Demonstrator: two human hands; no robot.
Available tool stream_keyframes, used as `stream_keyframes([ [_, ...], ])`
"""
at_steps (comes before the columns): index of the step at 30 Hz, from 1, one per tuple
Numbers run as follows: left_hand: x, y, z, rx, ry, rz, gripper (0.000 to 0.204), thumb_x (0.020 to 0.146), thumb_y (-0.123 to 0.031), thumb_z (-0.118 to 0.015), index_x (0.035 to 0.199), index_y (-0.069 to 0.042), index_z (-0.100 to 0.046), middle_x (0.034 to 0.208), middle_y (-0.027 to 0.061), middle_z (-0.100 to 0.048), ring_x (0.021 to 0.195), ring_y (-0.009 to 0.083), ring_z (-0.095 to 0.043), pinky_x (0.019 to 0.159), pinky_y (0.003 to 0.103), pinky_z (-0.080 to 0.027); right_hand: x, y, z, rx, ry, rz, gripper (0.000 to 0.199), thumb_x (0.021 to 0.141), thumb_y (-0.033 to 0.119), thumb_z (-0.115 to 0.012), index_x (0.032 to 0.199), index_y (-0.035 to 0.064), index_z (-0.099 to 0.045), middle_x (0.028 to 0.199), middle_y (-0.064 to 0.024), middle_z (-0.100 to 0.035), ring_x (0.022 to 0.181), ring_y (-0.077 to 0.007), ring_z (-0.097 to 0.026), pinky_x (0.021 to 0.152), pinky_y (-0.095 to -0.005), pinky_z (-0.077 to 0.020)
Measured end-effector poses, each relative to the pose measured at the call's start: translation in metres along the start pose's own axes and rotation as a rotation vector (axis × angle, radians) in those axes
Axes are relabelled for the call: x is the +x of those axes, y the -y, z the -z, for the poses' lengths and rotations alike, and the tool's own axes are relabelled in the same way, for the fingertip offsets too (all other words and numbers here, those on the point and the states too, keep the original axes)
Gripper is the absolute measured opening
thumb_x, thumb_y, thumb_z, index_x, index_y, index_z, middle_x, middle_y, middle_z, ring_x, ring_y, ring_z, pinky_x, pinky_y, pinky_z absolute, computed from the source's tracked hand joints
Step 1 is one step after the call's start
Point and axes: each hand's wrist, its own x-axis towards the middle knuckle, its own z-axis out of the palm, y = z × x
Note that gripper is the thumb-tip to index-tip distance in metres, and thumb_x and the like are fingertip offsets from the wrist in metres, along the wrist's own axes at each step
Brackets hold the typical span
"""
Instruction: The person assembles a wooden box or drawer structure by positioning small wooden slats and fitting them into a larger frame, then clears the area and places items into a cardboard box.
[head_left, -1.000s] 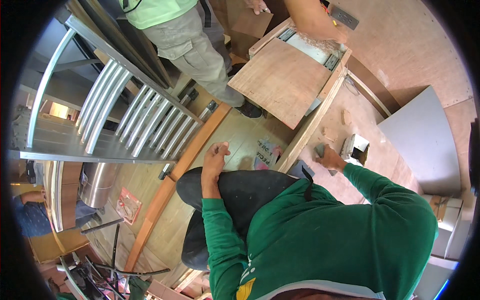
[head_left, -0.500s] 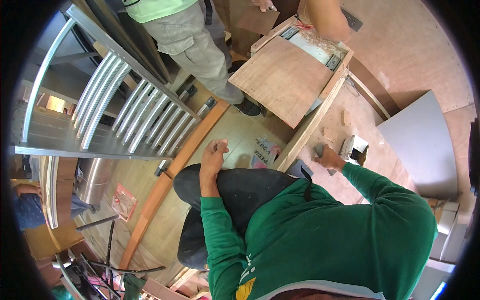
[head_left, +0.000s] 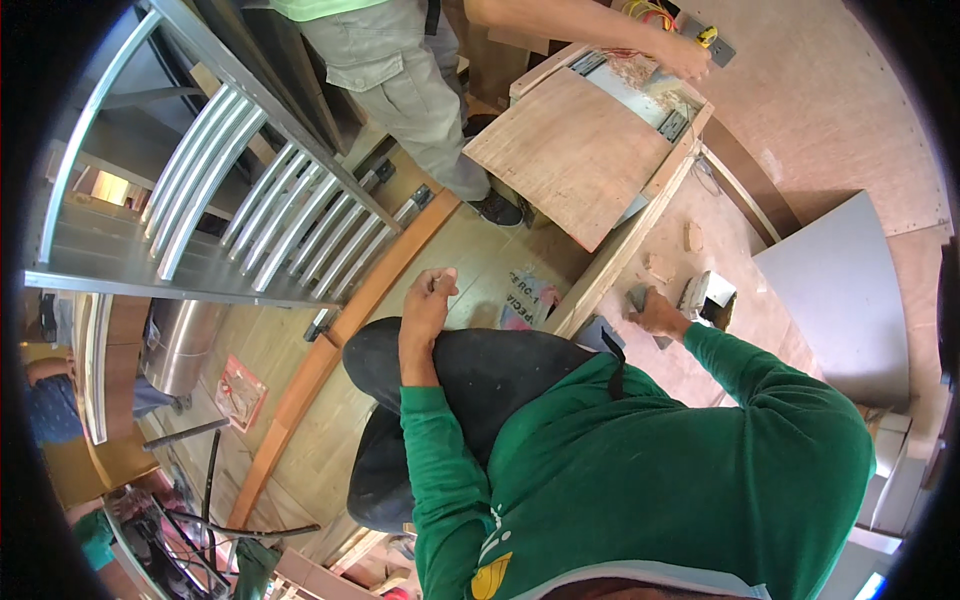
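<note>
Right hand (head_left: 660, 313) grips a small dark tool (head_left: 637, 298), half hidden; left hand (head_left: 428, 296) rests loosely curled, empty, on knee (head_left: 470, 360).

I'm taking the plywood worktop (head_left: 720, 300) as landmark. My right hand (head_left: 660, 315) is lying on its near edge, a small power tool (head_left: 705, 295) just right of it. My left hand (head_left: 428, 300) is sitting on my knee (head_left: 470, 360), left of the worktop. A loose board (head_left: 575, 150) is lying on the worktop's far end, a co-worker's hand (head_left: 685, 60) behind it. A metal rack (head_left: 230, 210) is standing far left.
</note>
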Motion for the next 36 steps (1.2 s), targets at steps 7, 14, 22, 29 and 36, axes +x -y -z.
stream_keyframes([
  [7, -0.004, -0.004, -0.004, 0.005, 0.010, -0.013, 0.042, 0.096, -0.038, -0.067, 0.112, 0.001, -0.066, 0.088, 0.0046, -0.066, 0.081, 0.0112, -0.055, 0.075, 0.028, -0.044, -0.001, -0.007, -0.003, -0.004, -0.032, 0.017, 0.082, 0.082, 0.042, -0.080, 0.127, -0.0155, -0.042, 0.116, -0.0364, -0.063, 0.110, -0.0452, -0.064, 0.094, -0.0458, -0.0521],
  [14, 0.003, 0.015, 0.006, -0.150, -0.139, -0.147, 0.045, 0.095, -0.045, -0.068, 0.112, -0.003, -0.067, 0.088, 0.0019, -0.065, 0.074, 0.0093, -0.052, 0.064, 0.027, -0.043, -0.028, 0.049, 0.047, -0.140, 0.187, 0.286, 0.064, 0.082, 0.041, -0.081, 0.115, -0.0056, -0.051, 0.109, -0.0322, -0.065, 0.101, -0.0424, -0.066, 0.083, -0.0486, -0.0512],
  [22, -0.067, -0.002, 0.021, -0.683, -0.300, -0.183, 0.032, 0.097, -0.034, -0.059, 0.121, -0.015, -0.067, 0.092, -0.0020, -0.063, 0.064, 0.0080, -0.050, 0.052, 0.024, -0.041, -0.057, 0.213, 0.052, 0.806, 0.690, 0.285, 0.025, 0.096, 0.027, -0.067, 0.108, 0.0092, -0.055, 0.075, 0.0033, -0.047, 0.057, -0.0064, -0.046, 0.049, -0.0225, -0.0392],
  [29, -0.191, -0.007, 0.046, -0.429, -0.321, -0.193, 0.049, 0.098, -0.047, -0.061, 0.119, -0.003, -0.067, 0.093, 0.0012, -0.064, 0.078, 0.0100, -0.053, 0.065, 0.026, -0.046, -0.056, 0.307, -0.002, 0.774, 1.093, 0.251, 0.028, 0.099, 0.030, -0.064, 0.109, 0.0048, -0.056, 0.078, 0.0003, -0.048, 0.061, -0.0084, -0.048, 0.051, -0.0234, -0.0410],
  [36, -0.348, 0.006, 0.025, -0.590, -0.676, -0.168, 0.042, 0.102, -0.045, -0.056, 0.123, -0.010, -0.067, 0.088, 0.0000, -0.062, 0.067, 0.0060, -0.048, 0.059, 0.022, -0.039, -0.070, 0.331, -0.014, 0.661, 1.206, 0.224, 0.041, 0.094, 0.023, -0.062, 0.129, 0.0038, -0.054, 0.096, -0.0032, -0.053, 0.083, -0.0151, -0.054, 0.069, -0.0331, -0.0494],
])
